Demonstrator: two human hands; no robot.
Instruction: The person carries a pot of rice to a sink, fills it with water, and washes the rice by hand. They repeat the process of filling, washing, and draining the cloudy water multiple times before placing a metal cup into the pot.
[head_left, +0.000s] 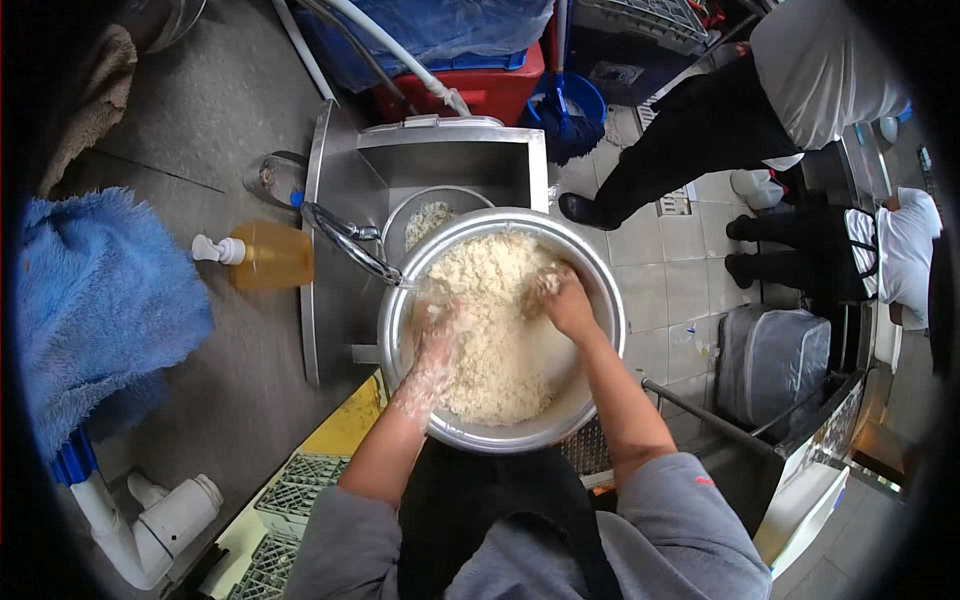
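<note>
A large metal bowl (598,290) full of wet white rice (495,320) rests over a small steel sink (440,160). My left hand (436,335) is pressed into the rice at the bowl's left side, coated with grains, fingers spread. Near the far right side my right hand (566,300) digs into the rice with curled fingers, gripping a clump of it. A curved tap (350,243) reaches over the bowl's left rim. Behind the bowl, a smaller strainer (430,215) holding some rice sits in the sink.
A soap bottle with amber liquid (265,256) and a blue towel (95,300) lie on the steel counter at left. Two other people (800,90) stand on the tiled floor at right. Green crates (295,495) and a white pipe (150,530) are below left.
</note>
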